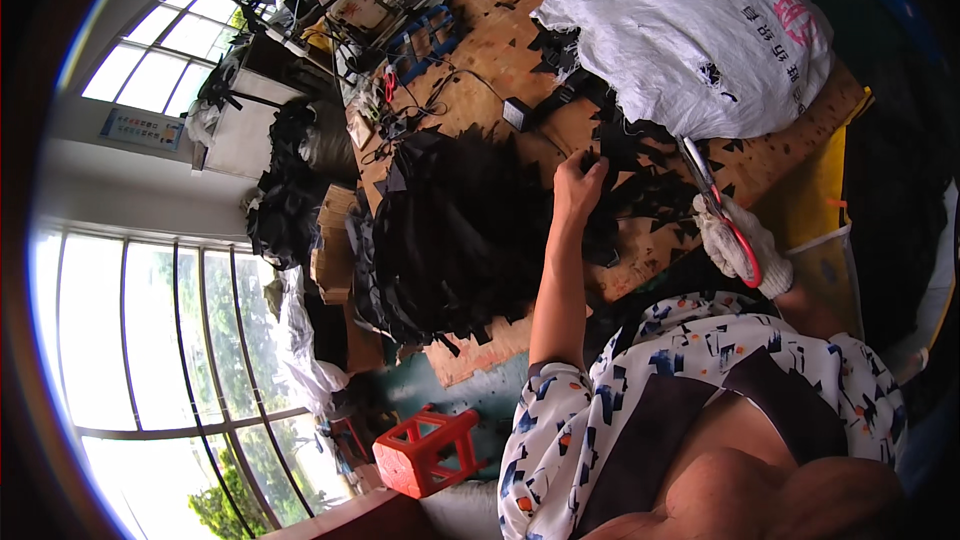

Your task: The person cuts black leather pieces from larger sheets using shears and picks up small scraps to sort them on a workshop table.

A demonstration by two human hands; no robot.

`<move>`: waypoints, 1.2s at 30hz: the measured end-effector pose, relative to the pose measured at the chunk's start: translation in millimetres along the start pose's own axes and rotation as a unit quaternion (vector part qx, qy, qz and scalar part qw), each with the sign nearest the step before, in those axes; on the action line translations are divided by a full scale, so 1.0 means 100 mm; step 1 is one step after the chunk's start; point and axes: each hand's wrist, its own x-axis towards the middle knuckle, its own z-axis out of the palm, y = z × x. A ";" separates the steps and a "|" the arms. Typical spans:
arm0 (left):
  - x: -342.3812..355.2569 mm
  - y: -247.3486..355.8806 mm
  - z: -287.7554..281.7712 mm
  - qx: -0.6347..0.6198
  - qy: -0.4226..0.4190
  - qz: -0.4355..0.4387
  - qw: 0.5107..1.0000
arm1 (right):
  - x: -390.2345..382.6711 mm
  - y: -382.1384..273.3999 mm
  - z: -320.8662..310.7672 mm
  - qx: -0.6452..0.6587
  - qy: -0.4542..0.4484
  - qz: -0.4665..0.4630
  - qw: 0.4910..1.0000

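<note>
Head view: left hand (578,185), bare, is resting over the wooden table (510,5), at the edge of loose black scraps (625,145). Fingers are curling inward, thumb lying near the forefinger; perhaps it is pinching a dark bit, but black on black is hiding the tips, so I am unable to tell whether it is gripping anything. The scraps are lying between the black heap (460,220) to the left and the white sack (670,50) to the right. Right hand (735,240), in a pale knit glove, is gripping the scissors (719,208) by the red handles, near the table's edge.

Handling (judged): scraps are looking thin, light and soft, probably limp, not fragile; a corner or free edge is offering the best pinch. Scissors are seeming stiff and weightier, smooth along the metal; the handles are giving the hold.

Pose: left forearm is stretching nearly straight ahead, wrist bending slightly rightward. Right hand is sitting closer to the torso, its forearm appearing foreshortened, the blades pointing up and away toward the sack
</note>
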 end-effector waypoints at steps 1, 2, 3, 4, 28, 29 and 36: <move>-0.13 0.17 -0.05 -0.132 -0.037 -0.053 0.989 | 0.02 -0.01 0.02 -0.044 -0.046 -0.001 0.998; -0.22 0.25 -0.06 -0.134 -0.036 -0.053 0.989 | 0.02 -0.01 0.05 -0.090 -0.090 -0.005 0.992; -0.29 0.29 -0.05 -0.210 -0.069 -0.065 0.973 | 0.04 0.00 0.06 -0.090 -0.090 -0.003 0.992; -0.36 0.35 -0.04 -0.285 -0.101 -0.076 0.950 | 0.07 0.02 0.07 -0.031 -0.089 0.019 0.995; -0.51 0.44 0.23 -0.169 -0.188 -0.031 0.967 | 0.08 -0.03 -0.37 -0.765 -0.069 -0.286 0.573; -0.51 0.47 0.19 -0.158 -0.197 -0.046 0.967 | 0.08 -0.02 -0.38 -0.765 -0.070 -0.286 0.573; -0.50 0.49 0.12 -0.114 -0.224 -0.007 0.968 | 0.12 0.01 -0.39 0.021 -0.141 0.152 0.978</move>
